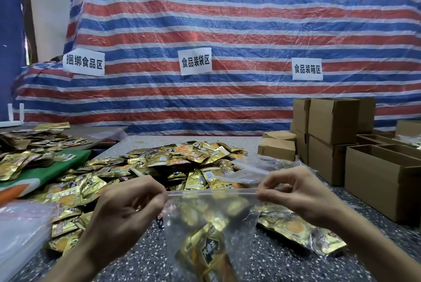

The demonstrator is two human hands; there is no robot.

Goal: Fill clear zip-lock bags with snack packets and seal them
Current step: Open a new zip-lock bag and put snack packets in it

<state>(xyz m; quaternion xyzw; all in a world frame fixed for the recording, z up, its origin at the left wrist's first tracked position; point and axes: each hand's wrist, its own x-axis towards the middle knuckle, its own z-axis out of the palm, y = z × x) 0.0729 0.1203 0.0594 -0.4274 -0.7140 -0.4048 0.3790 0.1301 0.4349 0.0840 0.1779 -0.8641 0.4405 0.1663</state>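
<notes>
A clear zip-lock bag (211, 220) hangs in front of me above the speckled table, with gold snack packets (205, 249) inside it. My left hand (127, 211) pinches the left end of the bag's zip strip. At the right end of that strip my right hand (296, 193) pinches it between thumb and fingers. The strip is stretched straight between both hands. Behind the bag lies a big heap of loose gold snack packets (159, 165). A filled clear bag (303, 229) lies flat to the right under my right wrist.
Stacked and open cardboard boxes (373, 172) stand at the right. A pile of empty clear bags (18, 231) sits at the near left. More packets cover a green sheet (59, 167) at far left. A striped tarp (227, 42) with paper labels hangs behind.
</notes>
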